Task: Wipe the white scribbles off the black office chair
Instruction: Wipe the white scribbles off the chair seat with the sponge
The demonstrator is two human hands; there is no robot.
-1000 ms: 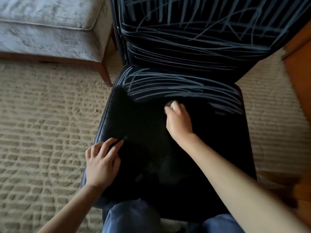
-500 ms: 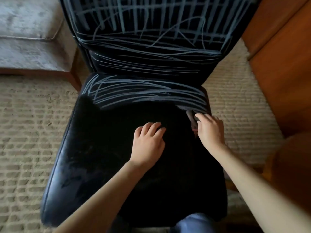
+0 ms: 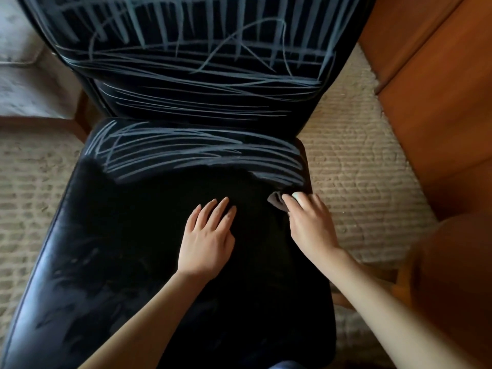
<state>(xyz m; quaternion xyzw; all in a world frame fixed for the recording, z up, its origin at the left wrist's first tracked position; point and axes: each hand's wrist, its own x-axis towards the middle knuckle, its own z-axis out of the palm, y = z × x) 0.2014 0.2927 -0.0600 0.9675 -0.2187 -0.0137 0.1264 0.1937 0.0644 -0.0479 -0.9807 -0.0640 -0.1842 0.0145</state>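
The black chair (image 3: 111,262) fills the head view. White scribbles (image 3: 186,153) run in a band across the back of its seat and cover the backrest (image 3: 202,62). The front of the seat is dark, with faint smears. My left hand (image 3: 207,235) lies flat on the middle of the seat with straight fingers. My right hand (image 3: 311,227) presses a small grey cloth (image 3: 277,202) onto the seat near its right edge, just below the scribbles' right end. Most of the cloth is hidden under the fingers.
A beige ribbed carpet (image 3: 359,182) surrounds the chair. Wooden furniture (image 3: 436,102) stands close on the right, and a rounded wooden piece (image 3: 452,275) sits at the lower right. A grey upholstered seat (image 3: 24,75) with a wooden leg is at the upper left.
My right hand and the cloth went from the seat's middle to its right edge. My left hand shifted from the left front of the seat to the middle. The camera moved closer.
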